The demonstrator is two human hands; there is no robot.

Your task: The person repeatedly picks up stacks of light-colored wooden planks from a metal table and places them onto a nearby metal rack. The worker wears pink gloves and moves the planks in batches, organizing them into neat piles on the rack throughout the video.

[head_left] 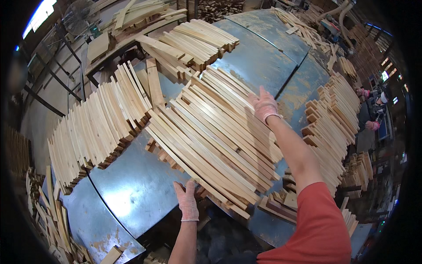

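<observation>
A broad layer of pale wooden strips (211,127) lies side by side on a metal-topped table, with more strips underneath. My right hand (265,105), in a pinkish knit glove, reaches across to the far side of the layer. Its fingers are stretched out and apart at the outermost strips. My left hand (187,202), gloved alike, is at the near edge, thumb and fingers apart. The fingertips meet the side of the nearest strip, partly hidden there. Neither hand is closed around a strip.
Stacks of strips stand on the left (96,127), at the back (198,42) and on the right (332,127). Short blocks (281,204) lie by my right elbow. The metal tabletop (132,185) has dark seams and sawdust. A person in pink gloves (372,125) is at far right.
</observation>
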